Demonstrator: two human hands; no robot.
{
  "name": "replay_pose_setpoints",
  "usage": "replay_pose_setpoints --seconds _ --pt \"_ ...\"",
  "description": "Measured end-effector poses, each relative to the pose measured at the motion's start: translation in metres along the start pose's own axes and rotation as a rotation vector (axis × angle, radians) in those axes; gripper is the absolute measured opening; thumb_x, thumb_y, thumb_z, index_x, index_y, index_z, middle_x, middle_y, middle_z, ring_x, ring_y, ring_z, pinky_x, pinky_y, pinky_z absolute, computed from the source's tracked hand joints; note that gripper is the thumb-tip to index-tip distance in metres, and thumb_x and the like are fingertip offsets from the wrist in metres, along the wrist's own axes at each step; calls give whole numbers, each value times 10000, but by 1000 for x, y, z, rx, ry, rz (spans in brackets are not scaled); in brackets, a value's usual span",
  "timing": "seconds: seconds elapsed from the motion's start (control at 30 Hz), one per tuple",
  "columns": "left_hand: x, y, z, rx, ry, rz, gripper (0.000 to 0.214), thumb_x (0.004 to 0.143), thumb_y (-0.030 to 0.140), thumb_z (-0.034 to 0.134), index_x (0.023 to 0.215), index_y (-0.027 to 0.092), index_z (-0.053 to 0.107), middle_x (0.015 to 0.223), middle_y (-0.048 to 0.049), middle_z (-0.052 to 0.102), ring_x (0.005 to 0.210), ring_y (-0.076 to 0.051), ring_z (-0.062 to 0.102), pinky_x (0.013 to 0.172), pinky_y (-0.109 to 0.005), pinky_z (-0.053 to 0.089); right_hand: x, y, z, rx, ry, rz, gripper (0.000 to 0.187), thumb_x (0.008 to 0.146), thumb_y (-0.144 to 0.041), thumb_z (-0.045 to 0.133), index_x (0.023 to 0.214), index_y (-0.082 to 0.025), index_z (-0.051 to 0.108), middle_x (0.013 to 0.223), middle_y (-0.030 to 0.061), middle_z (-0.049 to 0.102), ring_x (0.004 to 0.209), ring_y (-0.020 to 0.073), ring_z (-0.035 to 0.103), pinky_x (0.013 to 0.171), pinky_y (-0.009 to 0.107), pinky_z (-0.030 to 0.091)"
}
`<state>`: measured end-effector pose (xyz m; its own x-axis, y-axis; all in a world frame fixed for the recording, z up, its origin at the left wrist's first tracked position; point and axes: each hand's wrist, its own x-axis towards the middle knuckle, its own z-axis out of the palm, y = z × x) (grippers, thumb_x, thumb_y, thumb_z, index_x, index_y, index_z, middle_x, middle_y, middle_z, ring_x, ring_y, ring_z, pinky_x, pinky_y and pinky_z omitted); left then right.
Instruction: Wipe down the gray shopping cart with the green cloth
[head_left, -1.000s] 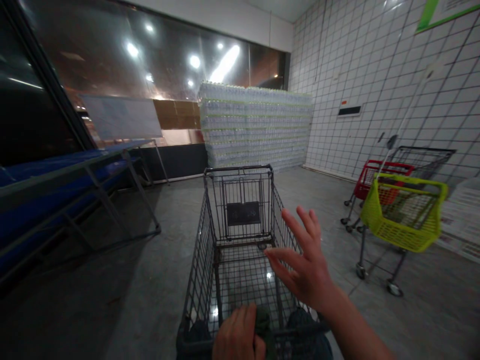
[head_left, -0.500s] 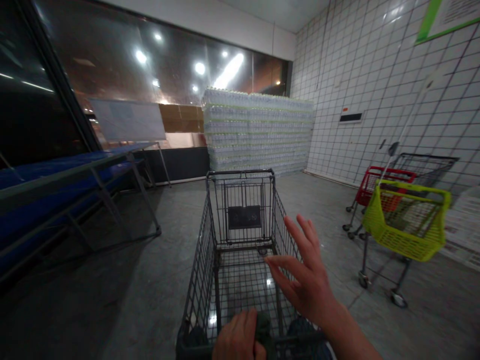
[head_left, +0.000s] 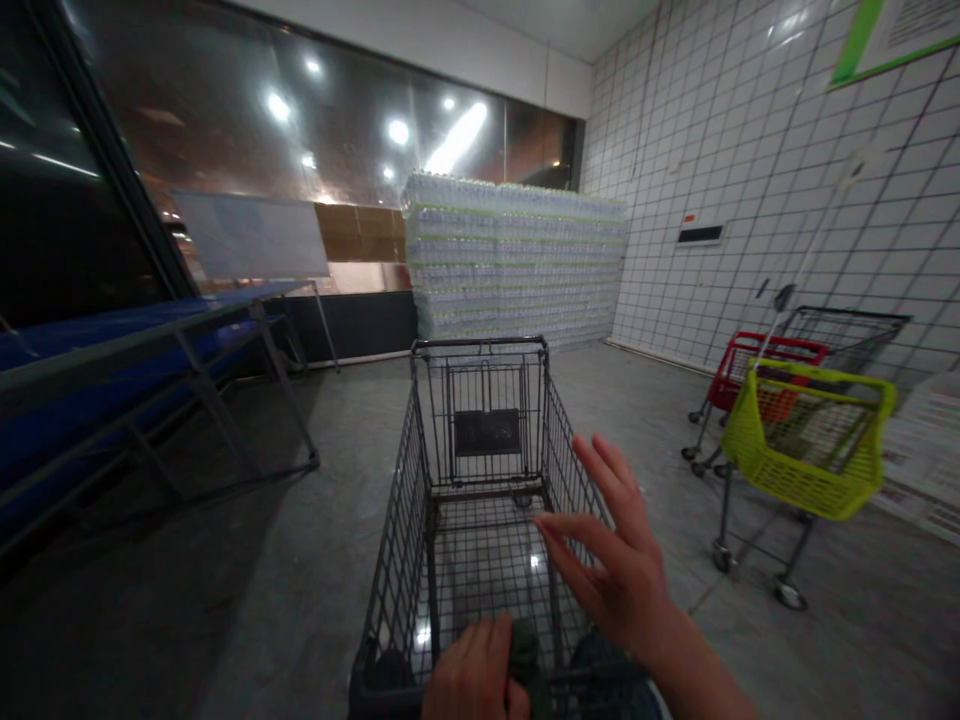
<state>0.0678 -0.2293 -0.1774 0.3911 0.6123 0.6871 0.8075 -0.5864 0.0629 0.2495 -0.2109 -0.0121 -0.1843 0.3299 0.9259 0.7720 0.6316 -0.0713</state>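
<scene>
Starting at our fingertips, our right hand point(head_left: 630, 565) is raised over the right side of the basket, thumb and forefinger tips meeting in a pinch with nothing visible between them, the other fingers stretched forward. Our left hand point(head_left: 476, 675) lies lower, fingers bent at the near end of the dark grey wire-mesh shopping cart point(head_left: 480, 520), just beside a dark green, soft-looking bundle point(head_left: 525, 650). We cannot tell whether these fingers grasp the cart's dark near crossbar point(head_left: 394, 695) or only rest there.

The key relation is that the cart stretches straight ahead of us, its long axis running from our left hand toward its dark rectangular panel point(head_left: 487, 432); the crossbar runs sideways, and our left hand is the nearer to it.

Farther out, a yellow-green plastic basket trolley point(head_left: 802, 490) stands to the right, a blue-topped, metal-framed table point(head_left: 187, 315) to the left, and a tall stack of clear bottles point(head_left: 517, 260) beyond the cart's far end.
</scene>
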Motion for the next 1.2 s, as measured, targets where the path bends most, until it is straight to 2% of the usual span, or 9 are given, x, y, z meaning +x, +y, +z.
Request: replay_pose_setpoints --seconds 0.13,0.27,0.33,0.4,0.53,1.0,1.07,1.13,1.2 --pt "1 1 -3 -8 4 1 509 591 78 438 1069 181 578 855 -34 702 734 -167 656 660 -258 539 1 0 -1 19 -16 20 90 826 -110 619 845 -196 637 1536 50 335 1408 311 310 1110 575 329" --pt "3 1 -5 -14 -26 -15 504 593 72 438 1062 189 579 859 -41 696 748 -174 653 671 -265 537 3 2 -2 26 65 29 118 815 -97 627 867 -201 645 1500 58 392 1365 294 386 1089 539 378" --pt "4 1 -5 -21 -36 -23 489 597 73 440 1052 186 580 840 -40 691 731 -173 651 664 -265 534 3 5 -2 21 49 29 103 821 -104 621 855 -198 646 1481 65 418 1358 291 396 1074 524 402" --pt "4 1 -5 -32 -40 -21 490 593 71 439 1050 183 576 817 -31 686 708 -167 648 654 -262 530 4 6 -3 16 24 33 96 828 -112 613 855 -196 649 1478 71 421 1358 293 395 1067 517 414" --pt "4 1 -6 -29 -36 -14 499 602 79 446 1073 185 570 857 -38 697 740 -172 657 675 -267 533 6 5 -5 20 63 29 105 820 -105 620 856 -199 650 1488 64 409 1340 288 418 1077 518 403" --pt "8 3 -11 -29 -27 -17 481 608 91 437 1062 176 573 845 -48 694 722 -173 657 651 -269 537 7 -2 -7 54 -32 8 102 828 -125 618 875 -208 654 1487 57 409 1347 281 410 1070 493 421" --pt "8 4 -12 -47 -39 -32 486 602 89 438 1060 176 573 846 -50 692 726 -179 658 657 -279 537 0 -7 -5 75 -86 30 88 840 -145 607 872 -210 657 1495 60 400 1354 271 403 1077 484 415" --pt "8 5 -12 -80 -53 -63 453 612 90 440 1036 178 574 817 -48 681 713 -182 655 645 -285 531 -19 -15 5 83 -226 61 106 859 -178 585 911 -214 670 1490 72 414 1351 258 415 1061 455 436" --pt "8 6 -11 -123 -47 -95 348 671 110 444 986 180 573 772 -46 664 679 -177 647 618 -279 521 -49 -25 21 74 -391 102 192 864 -218 569 1024 -221 675 1429 94 498 1279 244 508 985 390 504"
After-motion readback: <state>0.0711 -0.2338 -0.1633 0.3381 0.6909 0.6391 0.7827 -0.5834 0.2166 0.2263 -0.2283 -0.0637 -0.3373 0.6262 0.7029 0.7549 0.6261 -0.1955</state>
